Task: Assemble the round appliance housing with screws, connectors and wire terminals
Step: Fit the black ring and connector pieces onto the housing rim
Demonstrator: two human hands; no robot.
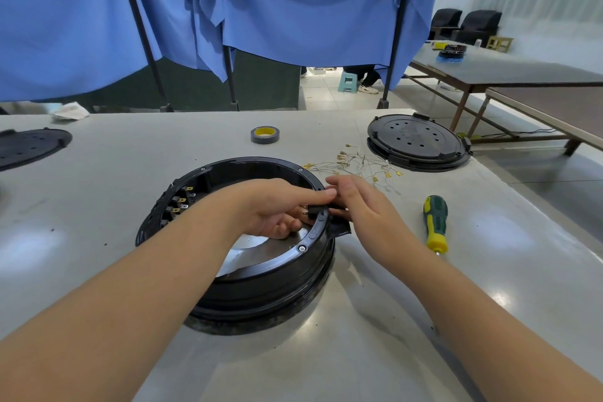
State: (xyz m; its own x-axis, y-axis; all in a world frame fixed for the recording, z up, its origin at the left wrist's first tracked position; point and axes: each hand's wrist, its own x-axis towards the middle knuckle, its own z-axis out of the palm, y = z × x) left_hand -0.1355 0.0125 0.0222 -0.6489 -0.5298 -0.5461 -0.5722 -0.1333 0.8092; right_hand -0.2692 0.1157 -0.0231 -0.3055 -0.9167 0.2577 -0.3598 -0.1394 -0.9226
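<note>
Pinching a small black connector with my left hand at the housing rim on the tabletop, I am steadying it with loosely curled right hand; next, seating it squarely.

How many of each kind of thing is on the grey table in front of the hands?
Round black housing: 1
Black round lids with holes: 2
Screwdriver: 1
Roll of tape: 1
Bundle of wires with gold terminals: 1
Crumpled white cloth: 1
Total: 7
</note>
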